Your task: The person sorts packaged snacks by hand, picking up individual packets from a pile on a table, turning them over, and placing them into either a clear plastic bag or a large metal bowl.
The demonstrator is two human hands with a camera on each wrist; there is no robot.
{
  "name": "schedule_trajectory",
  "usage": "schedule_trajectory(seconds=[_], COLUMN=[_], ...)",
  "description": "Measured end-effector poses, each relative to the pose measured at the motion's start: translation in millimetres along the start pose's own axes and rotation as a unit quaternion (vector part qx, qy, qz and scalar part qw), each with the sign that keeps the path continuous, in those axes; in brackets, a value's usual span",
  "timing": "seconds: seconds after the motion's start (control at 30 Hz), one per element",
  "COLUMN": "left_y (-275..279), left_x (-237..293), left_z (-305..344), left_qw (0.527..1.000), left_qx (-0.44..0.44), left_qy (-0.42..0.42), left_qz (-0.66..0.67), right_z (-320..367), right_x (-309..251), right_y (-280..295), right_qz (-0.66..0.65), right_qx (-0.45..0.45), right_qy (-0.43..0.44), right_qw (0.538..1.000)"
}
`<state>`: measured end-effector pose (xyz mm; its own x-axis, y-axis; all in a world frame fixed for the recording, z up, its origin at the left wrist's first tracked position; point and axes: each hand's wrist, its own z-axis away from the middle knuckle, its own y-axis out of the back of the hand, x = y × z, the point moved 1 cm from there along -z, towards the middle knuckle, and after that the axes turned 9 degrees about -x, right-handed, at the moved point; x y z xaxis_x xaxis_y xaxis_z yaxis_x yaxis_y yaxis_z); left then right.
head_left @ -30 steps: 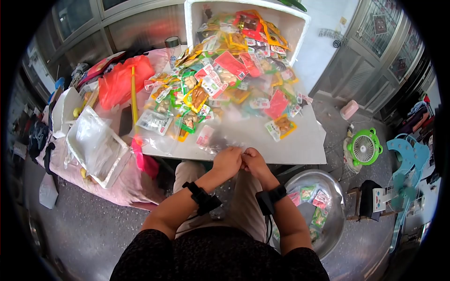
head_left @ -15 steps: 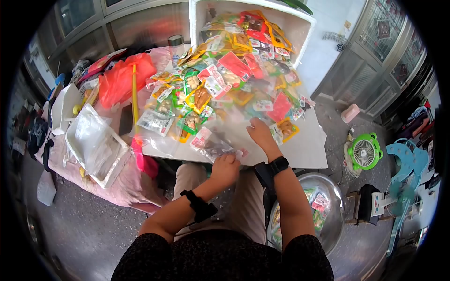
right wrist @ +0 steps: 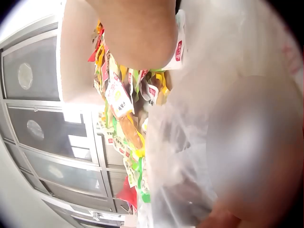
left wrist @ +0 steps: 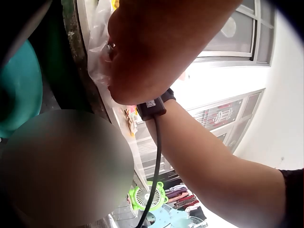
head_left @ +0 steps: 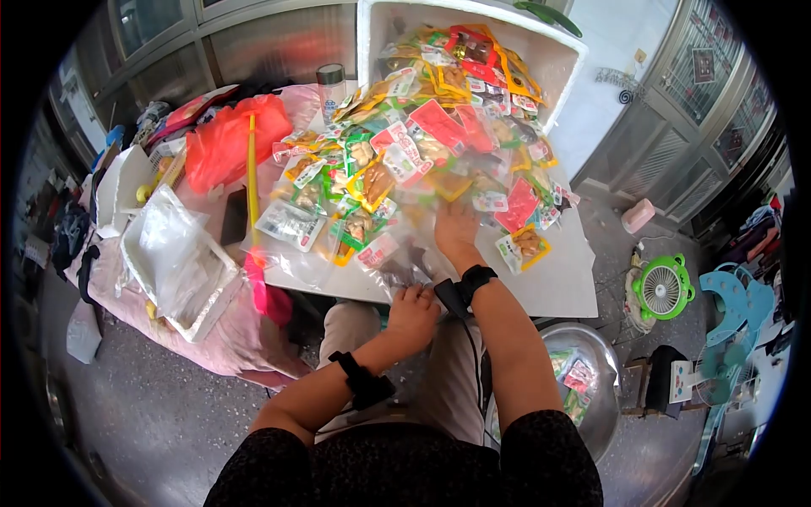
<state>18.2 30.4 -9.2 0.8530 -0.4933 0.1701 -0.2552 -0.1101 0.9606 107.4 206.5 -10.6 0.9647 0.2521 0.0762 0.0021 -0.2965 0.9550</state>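
Note:
A clear plastic bag with a red-and-white label (head_left: 378, 251) lies at the table's front edge. My left hand (head_left: 414, 314) grips its near edge with curled fingers. In the left wrist view the left hand (left wrist: 137, 57) is close up, clear plastic (left wrist: 97, 59) beside it. My right hand (head_left: 456, 226) reaches to the near side of a heap of sealed food packets (head_left: 372, 182); hazy film overlaps its fingertips. In the right wrist view the right hand (right wrist: 137, 38) hides its own fingers, and I cannot tell whether they hold anything.
The heap spills from a white foam box (head_left: 581, 63) onto the white table (head_left: 549, 283). A metal basin (head_left: 606, 363) with packets stands on the floor at right. At left are a red plastic bag (head_left: 224, 148), a yellow stick (head_left: 253, 182) and a white tray (head_left: 215, 296).
Both hands were together at the table edge; the right hand has parted from the left and moved forward to the heap. The left hand has stayed at the clear bag's near edge.

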Motion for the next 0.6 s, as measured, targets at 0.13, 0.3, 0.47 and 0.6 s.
schedule_trajectory(seconds=[0.13,0.3,0.47,0.6], left_y=[2,2,5,15], left_x=[-2,-3,-5,-9], left_z=[1,0,1,-1], left_qw=[0.999,0.996,0.985,0.972], left_qx=[0.031,0.031,0.037,-0.015], left_qy=[0.002,0.026,0.037,0.030], left_qz=[0.036,0.074,0.164,0.231], right_z=[16,56,103,151], right_x=[15,44,81,99], right_y=[18,42,68,78], right_qz=[-0.121,-0.297,-0.753,-0.891], right_qx=[-0.056,0.104,0.059,0.051], right_qy=[0.095,0.109,-0.113,-0.149], right_qw=[0.987,0.943,0.645,0.426])
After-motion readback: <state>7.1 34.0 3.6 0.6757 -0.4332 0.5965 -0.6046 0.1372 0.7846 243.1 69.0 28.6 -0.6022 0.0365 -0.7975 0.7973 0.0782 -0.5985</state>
